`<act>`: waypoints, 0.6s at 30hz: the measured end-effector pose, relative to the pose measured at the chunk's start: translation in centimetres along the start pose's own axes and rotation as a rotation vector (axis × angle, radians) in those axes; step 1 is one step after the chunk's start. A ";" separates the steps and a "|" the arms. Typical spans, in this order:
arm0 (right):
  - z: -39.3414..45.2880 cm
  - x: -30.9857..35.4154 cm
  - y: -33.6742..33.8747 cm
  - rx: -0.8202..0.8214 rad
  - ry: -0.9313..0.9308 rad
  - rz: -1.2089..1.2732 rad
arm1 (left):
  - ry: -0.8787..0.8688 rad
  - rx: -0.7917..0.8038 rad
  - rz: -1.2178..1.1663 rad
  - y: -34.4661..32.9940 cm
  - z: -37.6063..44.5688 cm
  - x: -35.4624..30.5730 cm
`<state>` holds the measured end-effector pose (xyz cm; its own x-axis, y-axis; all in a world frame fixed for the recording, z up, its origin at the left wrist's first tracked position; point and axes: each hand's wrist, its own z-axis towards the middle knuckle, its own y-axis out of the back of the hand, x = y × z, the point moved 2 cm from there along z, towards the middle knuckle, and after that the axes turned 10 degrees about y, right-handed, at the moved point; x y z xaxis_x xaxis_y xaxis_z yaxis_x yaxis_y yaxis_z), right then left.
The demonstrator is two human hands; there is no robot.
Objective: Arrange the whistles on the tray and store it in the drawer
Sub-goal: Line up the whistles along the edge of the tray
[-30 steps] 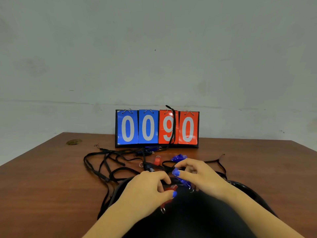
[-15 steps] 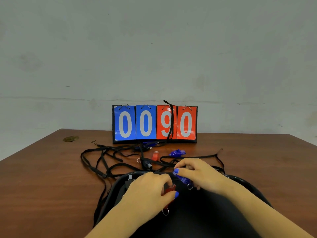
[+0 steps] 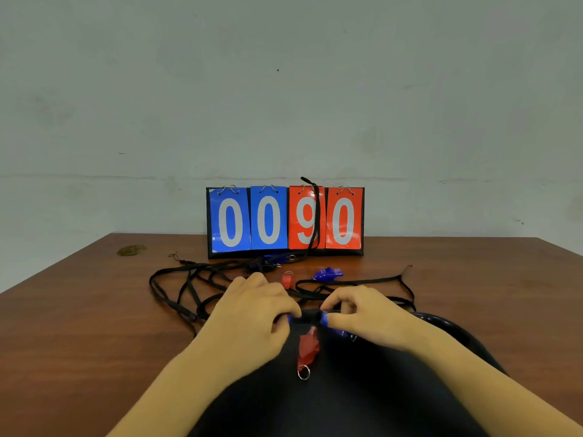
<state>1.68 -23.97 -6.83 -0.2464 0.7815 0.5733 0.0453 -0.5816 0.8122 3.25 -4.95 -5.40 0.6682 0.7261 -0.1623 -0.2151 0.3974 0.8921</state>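
**Q:** how much room are you working with there?

**Me:** Plenty of bare desk [image 3: 473, 279] showing on both sides. The black tray [image 3: 457, 335] is sitting at the near edge, its rim curving off to my right, lanyard cords [image 3: 176, 279] tangling just past it and the scoreboard [image 3: 285, 220] standing at the back.

**Q:** and your fingers?

**Me:** Both sets are curling in narrow. My left hand [image 3: 252, 313] and right hand [image 3: 362, 313] are each pinching one black cord between them. A red whistle [image 3: 308, 346] is lying on the tray below, a blue whistle [image 3: 328, 274] resting out on the desk.
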 end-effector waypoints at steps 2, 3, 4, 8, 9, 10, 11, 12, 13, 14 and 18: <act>0.0 0.1 -0.1 0.023 0.008 -0.027 | -0.063 0.026 -0.037 -0.4 -0.2 0.0; 0.0 0.1 -0.1 0.036 0.010 -0.040 | -0.063 0.071 -0.052 -0.6 -0.2 -0.3; 0.0 0.1 -0.1 0.049 0.011 -0.058 | -0.064 0.117 -0.057 -0.9 -0.3 -0.6; 0.0 0.1 -0.3 0.079 0.034 -0.124 | -0.066 0.211 -0.065 -1.9 -0.6 -0.9; 0.0 0.1 -0.3 0.083 0.037 -0.117 | -0.069 0.210 -0.061 -2.0 -0.6 -0.9; 0.0 0.1 -0.4 0.088 0.038 -0.107 | -0.070 0.214 -0.061 -2.0 -0.6 -0.9; 0.1 0.1 -0.4 0.094 0.038 -0.099 | -0.065 0.222 -0.058 -2.0 -0.5 -0.8; 0.1 0.1 -0.4 0.100 0.036 -0.093 | -0.062 0.226 -0.046 -2.0 -0.4 -0.8; 0.1 0.1 -0.4 0.104 0.033 -0.085 | -0.059 0.232 -0.023 -1.9 -0.4 -0.9; 0.1 0.1 -0.4 0.103 0.030 -0.073 | -0.052 0.234 0.001 -1.9 -0.4 -0.8; 0.0 0.2 -0.2 0.073 0.024 -0.028 | -0.030 0.196 0.025 -1.8 -0.3 -0.6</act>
<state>1.62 -23.71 -6.90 -0.2712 0.7910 0.5485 0.1084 -0.5411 0.8340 3.00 -5.92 -6.99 0.6856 0.7165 -0.1289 -0.0913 0.2602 0.9612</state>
